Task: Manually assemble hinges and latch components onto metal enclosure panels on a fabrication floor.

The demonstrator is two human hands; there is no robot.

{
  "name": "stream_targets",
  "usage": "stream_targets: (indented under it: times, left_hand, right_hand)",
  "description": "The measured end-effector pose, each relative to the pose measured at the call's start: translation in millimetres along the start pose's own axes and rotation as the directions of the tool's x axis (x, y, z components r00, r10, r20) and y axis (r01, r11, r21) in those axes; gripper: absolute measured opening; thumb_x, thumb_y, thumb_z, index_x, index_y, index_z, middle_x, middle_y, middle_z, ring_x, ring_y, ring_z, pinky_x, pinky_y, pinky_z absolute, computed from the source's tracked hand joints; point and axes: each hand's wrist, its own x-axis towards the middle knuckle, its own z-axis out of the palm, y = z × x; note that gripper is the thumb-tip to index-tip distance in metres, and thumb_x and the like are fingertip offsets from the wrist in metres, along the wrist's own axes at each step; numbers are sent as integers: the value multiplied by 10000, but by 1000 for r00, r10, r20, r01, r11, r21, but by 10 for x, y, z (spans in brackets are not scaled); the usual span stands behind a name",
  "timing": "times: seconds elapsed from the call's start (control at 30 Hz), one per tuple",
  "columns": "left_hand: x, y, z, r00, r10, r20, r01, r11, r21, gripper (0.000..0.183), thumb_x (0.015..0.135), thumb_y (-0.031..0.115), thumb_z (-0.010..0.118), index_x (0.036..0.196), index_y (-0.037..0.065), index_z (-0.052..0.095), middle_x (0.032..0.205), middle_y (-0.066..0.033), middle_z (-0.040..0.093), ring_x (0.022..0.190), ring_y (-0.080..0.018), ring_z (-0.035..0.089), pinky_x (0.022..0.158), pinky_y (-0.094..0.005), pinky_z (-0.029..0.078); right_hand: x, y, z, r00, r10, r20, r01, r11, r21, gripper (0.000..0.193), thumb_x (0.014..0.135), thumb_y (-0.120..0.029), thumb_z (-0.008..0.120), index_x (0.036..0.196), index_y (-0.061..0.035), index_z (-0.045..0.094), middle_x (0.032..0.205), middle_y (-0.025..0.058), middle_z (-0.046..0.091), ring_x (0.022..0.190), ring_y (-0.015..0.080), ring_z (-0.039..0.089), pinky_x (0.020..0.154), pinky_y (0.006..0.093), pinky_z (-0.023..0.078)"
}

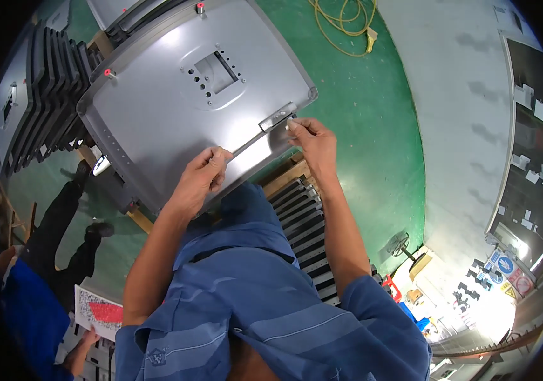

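Note:
A large grey metal panel (150, 114) with rounded corners and a rectangular cutout lies in front of me. A small metal bracket (278, 118) sits near its right edge. My left hand (203, 176) is closed round one end of a thin dark rod (248, 145), whose other end reaches the bracket. Its exact kind is not clear. Just right of the bracket, my right hand (312, 143) pinches with thumb and forefinger; a small pale bit shows at the fingertips, too small to name. Two red-tipped posts, one a red-capped post (110, 74), stand on the panel's far and left edges.
Stacked dark panels (55, 82) stand at the left. Below them, another person in blue holds a sheet with a red patch (105, 312). Several dark metal bars (300, 222) lie beside my legs. A yellow cable (347, 25) lies on the green floor at the far right.

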Motion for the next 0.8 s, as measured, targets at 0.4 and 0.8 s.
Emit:
stream_targets:
  times: [0.4,0.8]
  left_hand:
    - [-140,-242,-153,996,-79,38,86,969,-230,365,971,378,370,989,69,562,737,-4,441,639,-103,403,550,-227,345]
    - [-233,-262,-299,999,-38,36,46,964,-263,341,965,332,401,1004,31,557,720,-3,443,617,-90,409,529,-213,348]
  right_hand:
    - [170,215,288,974,-137,-180,88,963,-255,198,836,-158,635,937,11,658,752,45,623,641,77,554,526,227,483]
    - [130,173,264,970,-213,-119,128,860,-494,188,811,-147,595,903,8,647,823,192,643,675,299,631,643,356,489]
